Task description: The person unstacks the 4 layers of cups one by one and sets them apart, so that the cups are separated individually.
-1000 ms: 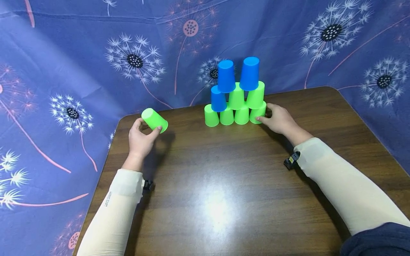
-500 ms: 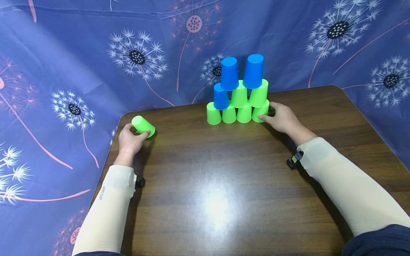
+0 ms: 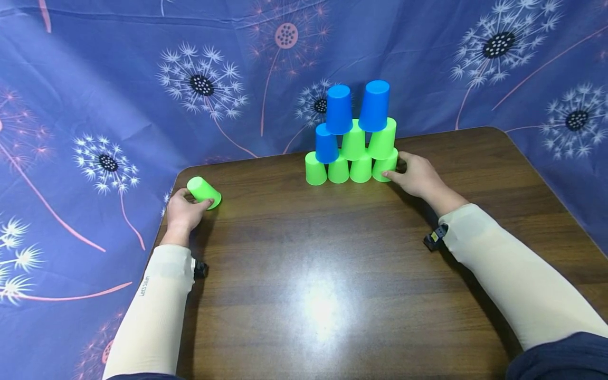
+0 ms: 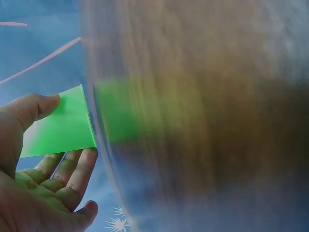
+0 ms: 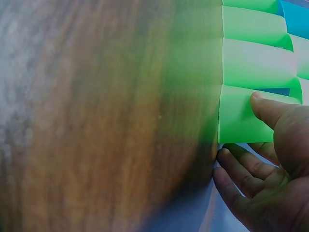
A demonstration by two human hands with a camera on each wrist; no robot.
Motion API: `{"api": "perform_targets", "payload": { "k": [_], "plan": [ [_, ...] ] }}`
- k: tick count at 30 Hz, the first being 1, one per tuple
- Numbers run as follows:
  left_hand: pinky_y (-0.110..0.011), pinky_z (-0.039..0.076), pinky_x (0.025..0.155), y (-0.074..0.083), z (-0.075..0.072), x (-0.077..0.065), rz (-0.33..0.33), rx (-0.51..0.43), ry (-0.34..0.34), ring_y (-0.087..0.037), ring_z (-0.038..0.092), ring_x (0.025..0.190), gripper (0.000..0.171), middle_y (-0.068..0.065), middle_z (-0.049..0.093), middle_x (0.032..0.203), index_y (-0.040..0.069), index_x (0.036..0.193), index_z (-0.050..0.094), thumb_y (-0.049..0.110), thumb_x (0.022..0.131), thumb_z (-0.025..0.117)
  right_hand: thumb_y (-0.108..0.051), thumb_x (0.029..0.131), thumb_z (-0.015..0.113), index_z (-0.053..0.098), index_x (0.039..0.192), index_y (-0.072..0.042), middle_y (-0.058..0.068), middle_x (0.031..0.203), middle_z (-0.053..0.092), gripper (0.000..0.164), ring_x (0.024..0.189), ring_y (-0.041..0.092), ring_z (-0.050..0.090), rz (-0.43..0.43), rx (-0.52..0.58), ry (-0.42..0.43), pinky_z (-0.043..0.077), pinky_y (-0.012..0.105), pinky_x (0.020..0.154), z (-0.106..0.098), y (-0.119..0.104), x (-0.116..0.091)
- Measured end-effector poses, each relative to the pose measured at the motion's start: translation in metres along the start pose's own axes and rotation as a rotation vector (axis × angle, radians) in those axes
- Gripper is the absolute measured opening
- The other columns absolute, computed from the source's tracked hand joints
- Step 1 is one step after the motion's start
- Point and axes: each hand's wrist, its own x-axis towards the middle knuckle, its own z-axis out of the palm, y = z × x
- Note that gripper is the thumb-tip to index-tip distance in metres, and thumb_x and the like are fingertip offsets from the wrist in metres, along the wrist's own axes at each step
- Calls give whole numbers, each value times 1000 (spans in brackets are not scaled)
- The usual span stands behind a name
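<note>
The stack (image 3: 353,146) rises in three rows of upturned cups: four green cups (image 3: 338,170) at the bottom, one blue cup (image 3: 326,145) and two green above, two blue on top. Well left of the stack, the fingers of the left hand (image 3: 184,214) grasp a lone cup (image 3: 204,192), green, tilted with its closed end leaning away from the stack; whether its rim touches the worktop (image 3: 266,253) I cannot tell. At the stack's right end, the fingers and thumb of the right hand (image 3: 420,177) grasp the end cup (image 3: 386,164) of the bottom row. Behind the stack hangs a blue cloth (image 3: 133,53) printed with dandelions.
</note>
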Motion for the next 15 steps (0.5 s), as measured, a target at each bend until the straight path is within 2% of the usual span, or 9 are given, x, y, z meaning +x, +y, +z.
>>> {"api": "perform_targets", "payload": {
  "k": [15],
  "plan": [
    [-49,50,102,-4,-3,0,10,11,-32,-40,64,116,62,-28,67,126,-8,134,58,31,91,81,-50,99,71,49,150,-1,24,130,64,75,122,43,59,5,4,2,48,61,101,2,2,1]
  ]
}}
